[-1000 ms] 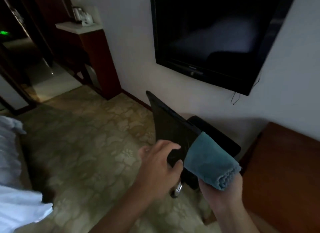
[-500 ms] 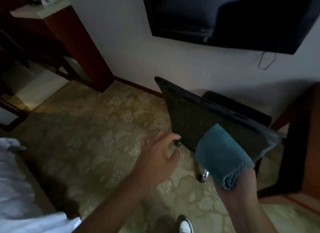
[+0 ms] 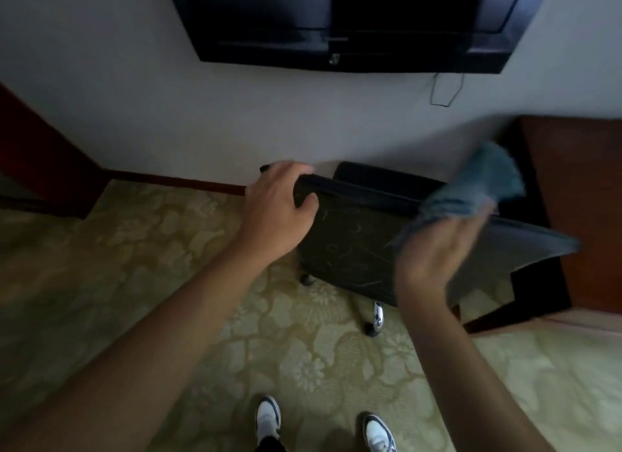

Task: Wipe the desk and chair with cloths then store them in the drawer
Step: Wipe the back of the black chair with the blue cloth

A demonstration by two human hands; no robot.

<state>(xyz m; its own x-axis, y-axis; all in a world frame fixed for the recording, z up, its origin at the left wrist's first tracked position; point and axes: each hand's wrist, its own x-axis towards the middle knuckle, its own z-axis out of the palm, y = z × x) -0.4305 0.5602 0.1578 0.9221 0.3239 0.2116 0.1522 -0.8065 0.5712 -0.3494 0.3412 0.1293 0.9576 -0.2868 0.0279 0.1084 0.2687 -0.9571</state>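
A black wheeled chair (image 3: 350, 246) stands against the wall with its backrest toward me. My left hand (image 3: 277, 212) grips the left end of the backrest's top edge, fingers curled over it. My right hand (image 3: 434, 253) holds a blue cloth (image 3: 478, 185) against the top edge of the backrest, further right; the hand and cloth are blurred by motion. The brown wooden desk (image 3: 579, 189) sits just right of the chair.
A black television (image 3: 353, 20) hangs on the wall above the chair, with a cable (image 3: 444, 91) dangling below it. A dark red cabinet (image 3: 37, 162) stands at the left. Patterned carpet (image 3: 134, 266) covers the floor; my two shoes (image 3: 267, 418) show at the bottom.
The view has tilted down. My left hand went from hovering beside the chair to gripping the backrest's top edge. My right hand lifted the cloth up to that edge.
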